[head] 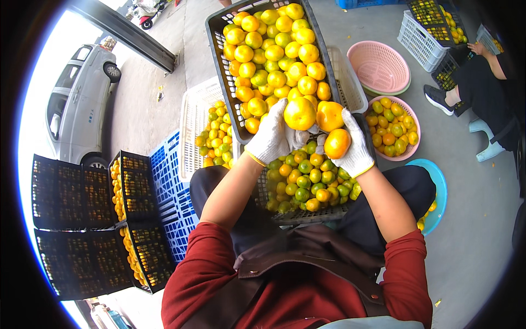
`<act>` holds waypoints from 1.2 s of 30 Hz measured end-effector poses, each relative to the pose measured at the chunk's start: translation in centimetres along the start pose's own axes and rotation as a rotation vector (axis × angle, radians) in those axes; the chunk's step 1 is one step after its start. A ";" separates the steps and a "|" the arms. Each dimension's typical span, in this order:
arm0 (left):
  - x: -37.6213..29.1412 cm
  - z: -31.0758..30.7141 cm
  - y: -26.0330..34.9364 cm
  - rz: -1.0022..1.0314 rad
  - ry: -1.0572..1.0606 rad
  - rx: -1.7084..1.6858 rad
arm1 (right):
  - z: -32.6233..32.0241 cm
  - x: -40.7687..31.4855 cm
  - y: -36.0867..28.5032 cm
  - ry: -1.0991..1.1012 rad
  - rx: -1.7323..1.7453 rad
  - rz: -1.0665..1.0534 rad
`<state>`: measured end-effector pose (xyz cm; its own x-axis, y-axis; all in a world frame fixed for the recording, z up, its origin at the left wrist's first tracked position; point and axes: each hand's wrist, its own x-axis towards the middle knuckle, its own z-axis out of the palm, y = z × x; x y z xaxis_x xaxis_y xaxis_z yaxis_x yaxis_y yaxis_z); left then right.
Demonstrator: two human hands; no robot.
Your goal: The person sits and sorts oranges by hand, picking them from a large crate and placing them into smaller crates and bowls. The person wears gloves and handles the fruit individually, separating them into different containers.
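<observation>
My left hand [269,139], in a white knit glove, grips a large yellow-orange mandarin [300,113]. In the matching glove, my right hand [356,147] holds two mandarins, a flattened orange one [330,117] above and a rounder orange one [337,143] below. Both hands are close together at the near edge of a tilted black plastic crate [219,61] full of yellow-orange mandarins [276,53]. Below them, between my knees, stands another black crate [306,218] with greener mandarins [304,181]. My fingertips are partly hidden by the fruit.
Left are a white crate [190,123] with mandarins, a blue pallet [174,201] and stacked black crates [141,189]. At right stand pink baskets [380,68], another pink basket [416,142] with fruit, and a blue basin [439,193]. Another person [478,82] sits beyond them.
</observation>
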<state>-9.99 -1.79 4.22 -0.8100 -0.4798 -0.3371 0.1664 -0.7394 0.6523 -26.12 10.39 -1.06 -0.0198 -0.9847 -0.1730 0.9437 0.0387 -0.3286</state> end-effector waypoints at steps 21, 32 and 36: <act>-5.3 1.4 -1.0 0.139 -0.220 -0.053 | -2.3 -0.1 -0.1 -0.052 -0.095 0.014; -4.4 -6.5 -1.7 0.011 0.409 1.027 | 0.0 -0.4 2.9 0.050 0.129 0.279; -0.9 -6.7 -7.0 0.356 0.173 1.909 | -1.8 -1.6 4.6 0.075 -0.075 0.320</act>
<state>-6.65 0.69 -4.55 -0.8077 -0.5892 -0.0192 -0.5425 0.7302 0.4154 -22.35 12.46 -3.95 0.2469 -0.9053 -0.3457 0.8790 0.3594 -0.3133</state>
